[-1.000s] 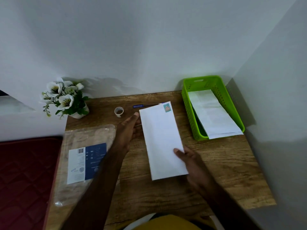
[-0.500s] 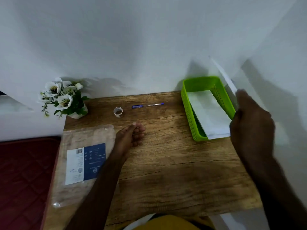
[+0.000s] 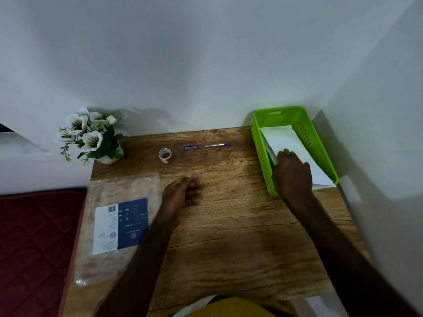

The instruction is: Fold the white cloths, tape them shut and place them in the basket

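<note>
Where the wooden table [image 3: 229, 225] meets a dark red quilted surface [image 3: 34, 236] at nine o'clock, a clear plastic packet [image 3: 119, 225] with a blue and white label lies flat. At ten o'clock white artificial flowers [image 3: 89, 133] stand in a small pot against the wall. Just right of them sits a small cup [image 3: 165, 155], and a blue pen [image 3: 206, 146] lies near twelve o'clock. The left hand [image 3: 183, 193] rests on the table at the centre, fingers loosely curled and holding nothing. At two o'clock the green basket [image 3: 261, 154] stands in the corner, with white cloths [image 3: 283, 138] stacked inside and jutting over its near rim. The right hand [image 3: 290, 170] lies on top of the upper cloth, fingers fairly straight and pressing down on it.
</note>
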The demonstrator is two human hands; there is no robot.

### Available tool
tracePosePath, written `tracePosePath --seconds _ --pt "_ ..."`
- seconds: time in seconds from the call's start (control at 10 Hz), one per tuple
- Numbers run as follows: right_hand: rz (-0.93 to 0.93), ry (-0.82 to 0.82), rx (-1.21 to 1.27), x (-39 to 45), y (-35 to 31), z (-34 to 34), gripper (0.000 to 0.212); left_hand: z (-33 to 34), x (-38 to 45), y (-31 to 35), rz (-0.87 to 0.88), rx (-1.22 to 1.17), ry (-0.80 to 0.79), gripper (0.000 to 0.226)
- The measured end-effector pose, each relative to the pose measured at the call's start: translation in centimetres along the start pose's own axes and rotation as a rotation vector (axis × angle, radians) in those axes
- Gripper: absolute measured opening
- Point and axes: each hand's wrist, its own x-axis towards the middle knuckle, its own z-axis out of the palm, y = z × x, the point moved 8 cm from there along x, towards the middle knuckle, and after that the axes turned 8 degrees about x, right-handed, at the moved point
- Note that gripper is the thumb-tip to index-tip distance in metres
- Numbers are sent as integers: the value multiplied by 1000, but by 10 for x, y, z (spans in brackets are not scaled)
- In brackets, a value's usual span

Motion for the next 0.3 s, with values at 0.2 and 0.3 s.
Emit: tracePosePath --seconds 0.2,0.3 --pt "-82 91 160 -3 0 2 46 -2 4 -6 -2 6 -12 33" --pt "-139 248 363 -6 -1 -9 45 -1 7 -6 4 -7 -10 31"
